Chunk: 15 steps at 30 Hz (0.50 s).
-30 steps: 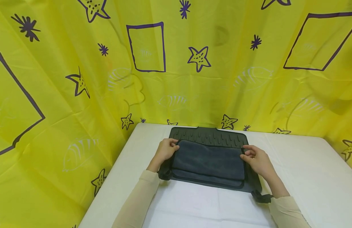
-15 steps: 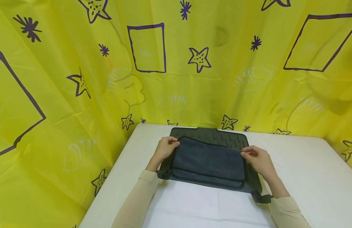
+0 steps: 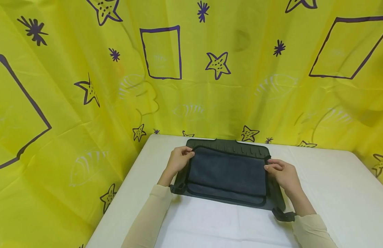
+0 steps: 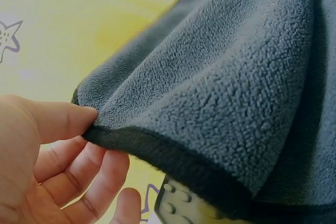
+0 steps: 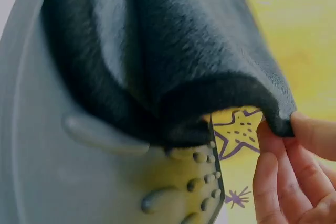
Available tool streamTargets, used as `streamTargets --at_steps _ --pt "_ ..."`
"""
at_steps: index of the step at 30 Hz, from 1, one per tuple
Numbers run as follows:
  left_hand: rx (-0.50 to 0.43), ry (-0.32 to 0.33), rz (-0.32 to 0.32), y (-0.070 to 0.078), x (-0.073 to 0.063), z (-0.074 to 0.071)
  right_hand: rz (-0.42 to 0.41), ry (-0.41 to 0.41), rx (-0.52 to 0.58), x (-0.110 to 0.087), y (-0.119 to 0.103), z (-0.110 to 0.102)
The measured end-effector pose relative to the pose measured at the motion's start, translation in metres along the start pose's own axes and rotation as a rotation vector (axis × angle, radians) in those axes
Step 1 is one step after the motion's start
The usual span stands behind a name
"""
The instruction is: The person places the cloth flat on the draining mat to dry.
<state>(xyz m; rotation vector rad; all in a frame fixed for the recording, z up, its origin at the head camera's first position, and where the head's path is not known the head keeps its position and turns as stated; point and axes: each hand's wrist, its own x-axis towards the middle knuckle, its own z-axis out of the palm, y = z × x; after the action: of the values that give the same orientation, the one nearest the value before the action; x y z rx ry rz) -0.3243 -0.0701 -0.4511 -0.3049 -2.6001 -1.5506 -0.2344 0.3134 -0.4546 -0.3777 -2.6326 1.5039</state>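
Note:
A dark blue-grey fleecy towel (image 3: 227, 172) with a black bound edge lies folded over a black ridged mat (image 3: 197, 143). My left hand (image 3: 178, 160) pinches its far left corner between thumb and fingers, and the left wrist view shows the towel's edge (image 4: 173, 153) sloping away from that pinch. At the far right corner my right hand (image 3: 284, 173) pinches the fabric too. In the right wrist view the towel (image 5: 199, 40) arches up from the mat (image 5: 100, 177), its corner held at the fingertips. The near fold of the towel still rests on the mat.
The mat lies on a white-covered table (image 3: 328, 186), close to its far edge. A yellow curtain (image 3: 191, 93) printed with stars and fish hangs behind and along the left side. Black straps (image 3: 282, 215) sit around both wrists.
Both hands have raised the towel's far edge a little, so it covers more of the mat's ridges. My right fingers have shifted onto the corner.

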Motion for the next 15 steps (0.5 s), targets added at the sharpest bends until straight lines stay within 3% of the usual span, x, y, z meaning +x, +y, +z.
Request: streamTargets --at_steps 5,15 --pt "-0.002 0.008 -0.003 0.0005 0.0011 -0.0017 0.015 -0.009 0.078 0.0017 -0.003 0.0024" --pt "0.008 0.026 0.002 0.0009 0.0052 -0.0018 -0.012 0.005 0.072 0.0095 -0.0081 0.0004"
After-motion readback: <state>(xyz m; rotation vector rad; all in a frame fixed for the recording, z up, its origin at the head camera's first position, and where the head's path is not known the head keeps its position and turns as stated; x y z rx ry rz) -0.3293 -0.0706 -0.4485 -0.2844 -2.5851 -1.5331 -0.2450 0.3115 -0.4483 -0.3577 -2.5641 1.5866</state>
